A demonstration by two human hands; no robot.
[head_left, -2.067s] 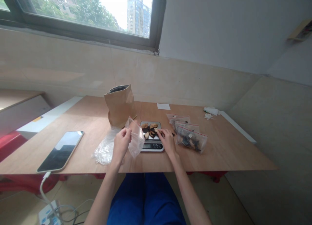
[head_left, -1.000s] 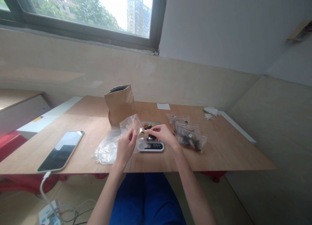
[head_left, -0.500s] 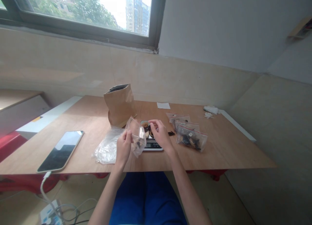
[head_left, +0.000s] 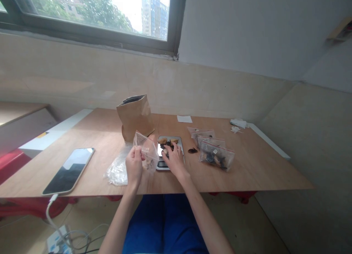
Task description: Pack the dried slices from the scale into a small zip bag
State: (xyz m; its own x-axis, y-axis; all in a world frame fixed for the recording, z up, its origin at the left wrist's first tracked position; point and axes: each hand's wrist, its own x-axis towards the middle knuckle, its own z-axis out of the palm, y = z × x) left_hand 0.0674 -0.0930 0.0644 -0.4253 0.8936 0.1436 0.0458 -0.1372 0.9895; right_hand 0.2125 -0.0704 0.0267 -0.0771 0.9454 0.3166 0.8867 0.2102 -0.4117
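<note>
My left hand [head_left: 134, 162] is closed on the edge of a clear zip bag [head_left: 150, 151], which holds a few pale pieces low down. Just right of it lies a small digital kitchen scale [head_left: 179, 141]. Tan and black dried pieces [head_left: 163, 140], perhaps dried mushroom, are heaped on its plate. Over the heap, my right hand [head_left: 175, 159] has its fingers apart and curved down, with fingertips among the pieces; no lifted piece shows. One dark piece [head_left: 192, 150] lies on the table beside the scale.
Several filled zip bags [head_left: 216, 157] lie to the right. A brown paper bag [head_left: 134, 116] stands open behind clear plastic bags [head_left: 118, 169]. At left is a phone [head_left: 68, 171] on a charging cable. White paper [head_left: 184, 119] and crumpled tissue [head_left: 238, 124] are farther back.
My right hand has lowered onto the pieces on the scale, its fingers spreading. My left hand and the zip bag have shifted left, uncovering more of the scale.
</note>
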